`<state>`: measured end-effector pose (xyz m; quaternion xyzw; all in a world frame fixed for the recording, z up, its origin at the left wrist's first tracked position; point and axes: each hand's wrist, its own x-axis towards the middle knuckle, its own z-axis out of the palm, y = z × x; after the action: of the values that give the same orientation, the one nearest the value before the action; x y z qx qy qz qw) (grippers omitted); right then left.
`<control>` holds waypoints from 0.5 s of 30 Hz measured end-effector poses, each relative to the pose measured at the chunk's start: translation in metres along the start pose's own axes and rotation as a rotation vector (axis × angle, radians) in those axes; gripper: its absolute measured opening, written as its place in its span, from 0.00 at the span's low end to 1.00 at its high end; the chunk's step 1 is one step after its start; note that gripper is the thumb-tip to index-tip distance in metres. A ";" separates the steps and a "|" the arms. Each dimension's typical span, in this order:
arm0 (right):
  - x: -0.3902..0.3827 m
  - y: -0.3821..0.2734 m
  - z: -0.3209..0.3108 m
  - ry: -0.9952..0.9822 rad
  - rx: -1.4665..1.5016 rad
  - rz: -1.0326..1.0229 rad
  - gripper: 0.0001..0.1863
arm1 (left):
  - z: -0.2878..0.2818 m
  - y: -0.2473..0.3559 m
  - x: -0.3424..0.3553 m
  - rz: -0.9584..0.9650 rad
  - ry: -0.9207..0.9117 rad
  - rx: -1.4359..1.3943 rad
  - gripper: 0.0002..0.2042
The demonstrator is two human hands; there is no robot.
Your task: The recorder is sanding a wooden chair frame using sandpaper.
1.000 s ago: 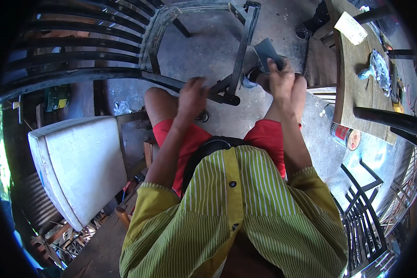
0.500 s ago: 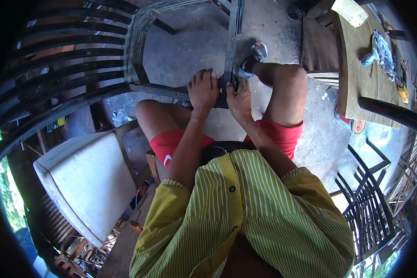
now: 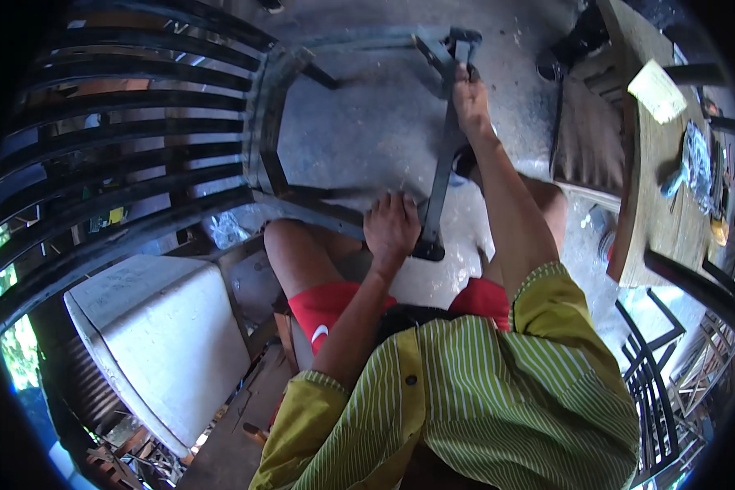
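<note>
A dark chair frame point(image 3: 441, 171) with an open seat and a long slatted back point(image 3: 131, 122) lies in front of me, its slats reaching to the left. My left hand point(image 3: 392, 229) is closed over the near rail, close to the near right corner, with its back facing up. Farther out, my right arm is stretched along the right-hand rail. My right hand point(image 3: 471, 102) is wrapped round the frame at its far right corner, by a short leg. The undersides of both grips are hidden.
A white box-like block point(image 3: 163, 327) stands at my left. On the right, a wooden table point(image 3: 649, 188) holds a paper sheet point(image 3: 657, 91) and a plastic bag point(image 3: 696, 167). Another slatted chair point(image 3: 653, 392) stands lower right. What looks like a dark-clad leg point(image 3: 584, 39) is at upper right.
My right hand has moved from the near right corner out to the far one. The chair frame has shifted a little right and nearer in view. My left hand has shifted right along it.
</note>
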<state>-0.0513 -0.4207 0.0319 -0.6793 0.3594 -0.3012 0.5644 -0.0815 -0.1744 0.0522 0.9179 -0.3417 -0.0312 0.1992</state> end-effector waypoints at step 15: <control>-0.038 0.009 0.009 0.047 -0.161 0.105 0.25 | -0.008 0.004 0.000 -0.096 -0.093 -0.067 0.11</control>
<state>-0.0662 -0.3853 0.0213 -0.6954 0.4308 -0.2573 0.5144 -0.0822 -0.1744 0.0605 0.9236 -0.3050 -0.0947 0.2119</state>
